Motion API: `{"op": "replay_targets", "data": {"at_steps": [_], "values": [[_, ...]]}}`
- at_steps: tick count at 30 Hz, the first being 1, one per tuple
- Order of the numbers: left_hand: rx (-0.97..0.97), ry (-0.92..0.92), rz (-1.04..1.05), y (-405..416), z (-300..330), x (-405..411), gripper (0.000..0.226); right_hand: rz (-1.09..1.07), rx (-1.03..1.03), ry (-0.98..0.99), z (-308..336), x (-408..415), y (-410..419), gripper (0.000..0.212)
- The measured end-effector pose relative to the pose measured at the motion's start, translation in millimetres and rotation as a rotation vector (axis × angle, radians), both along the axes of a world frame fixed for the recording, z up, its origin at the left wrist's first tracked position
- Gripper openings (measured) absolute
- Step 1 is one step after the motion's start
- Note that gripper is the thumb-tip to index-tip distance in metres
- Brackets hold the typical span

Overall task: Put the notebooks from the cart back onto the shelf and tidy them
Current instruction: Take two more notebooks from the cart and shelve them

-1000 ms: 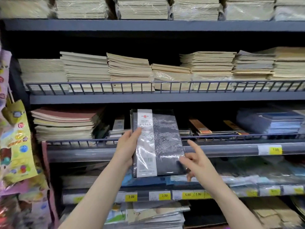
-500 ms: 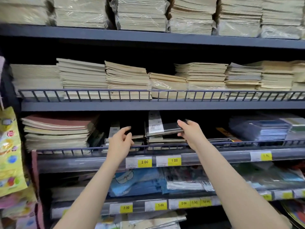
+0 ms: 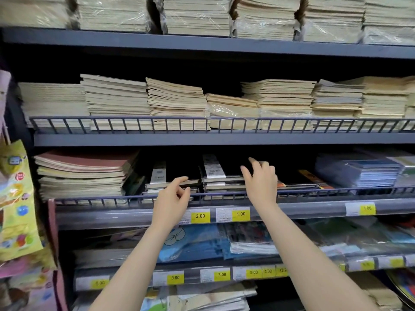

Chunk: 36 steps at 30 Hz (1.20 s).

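Note:
A dark notebook with a white label band (image 3: pixel 213 168) lies flat on top of a short stack (image 3: pixel 222 184) on the middle shelf, behind the wire rail (image 3: pixel 314 191). My right hand (image 3: pixel 260 182) hovers at the stack's right end, fingers spread, holding nothing. My left hand (image 3: pixel 173 200) is in front of the rail, fingers loosely curled and empty, just before a second dark stack (image 3: pixel 166 181) with a white band. The cart is out of view.
Red and cream exercise books (image 3: pixel 83 173) fill the shelf's left, blue wrapped pads (image 3: pixel 357 172) its right. Cream notebook piles (image 3: pixel 175 104) crowd the shelf above. Yellow price tags (image 3: pixel 240 213) line the shelf edge. Hanging packets (image 3: pixel 15 198) are at the left.
The dark notebook went from both hands up onto the middle stack. My right hand has let go of it and opened; my left hand has dropped back in front of the rail.

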State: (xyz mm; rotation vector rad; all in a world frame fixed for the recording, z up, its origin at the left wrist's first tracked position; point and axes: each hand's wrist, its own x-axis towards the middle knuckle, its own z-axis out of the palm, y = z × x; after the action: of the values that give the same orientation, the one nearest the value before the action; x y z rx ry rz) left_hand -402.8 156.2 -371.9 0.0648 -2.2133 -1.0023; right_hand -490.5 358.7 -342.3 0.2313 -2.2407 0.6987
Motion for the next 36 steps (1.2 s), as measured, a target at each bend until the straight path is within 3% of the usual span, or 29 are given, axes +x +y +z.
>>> {"op": "replay_targets", "data": {"at_steps": [4,7,12,18,27,36], "values": [[-0.081,0.083,-0.007,0.8,-3.0,-2.3,0.022,0.193,0.167,0.302,-22.2,22.6,-6.7,0.029],[-0.217,0.081,0.008,-4.3,3.2,-6.9,0.018,0.375,0.326,0.32,-31.5,29.6,-12.4,0.023],[-0.275,-0.119,0.036,-13.0,14.3,7.5,0.018,0.518,0.419,0.028,-17.4,43.8,-13.2,0.027],[-0.323,-0.372,0.01,-22.9,57.8,73.6,0.036,0.606,0.483,-0.488,32.2,82.2,-10.5,0.038],[-0.372,-0.536,0.018,-24.5,171.5,229.6,0.03,0.745,0.525,-0.619,152.0,209.1,-12.9,0.04],[-0.315,-0.631,0.166,-60.8,177.1,363.9,0.04,0.892,0.475,-0.835,162.7,303.7,-55.8,0.059]]}}
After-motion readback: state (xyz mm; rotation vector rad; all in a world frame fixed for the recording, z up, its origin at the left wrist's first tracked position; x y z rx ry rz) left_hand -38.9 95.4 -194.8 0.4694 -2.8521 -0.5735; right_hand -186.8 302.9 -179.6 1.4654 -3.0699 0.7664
